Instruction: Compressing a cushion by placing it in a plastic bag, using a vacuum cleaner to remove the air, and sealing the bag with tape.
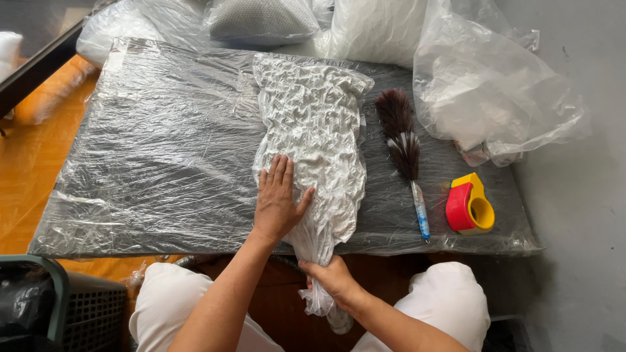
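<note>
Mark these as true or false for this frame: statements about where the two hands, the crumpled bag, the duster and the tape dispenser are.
1. The left hand lies flat on the crumpled white bag. True.
2. The right hand holds the feather duster. False: it grips the bag's bunched neck.
3. The tape dispenser is red and yellow. True.
4. The duster lies left of the bag. False: it lies to its right, on the wrapped board.

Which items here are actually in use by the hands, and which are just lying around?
In use:
- crumpled white bag, flattened on the wrapped board
- left hand, pressing flat on the bag
- right hand, grip closed on the bag's twisted neck

Lying about:
- feather duster
- red-and-yellow tape dispenser
- loose clear plastic bag
- dark basket
</note>
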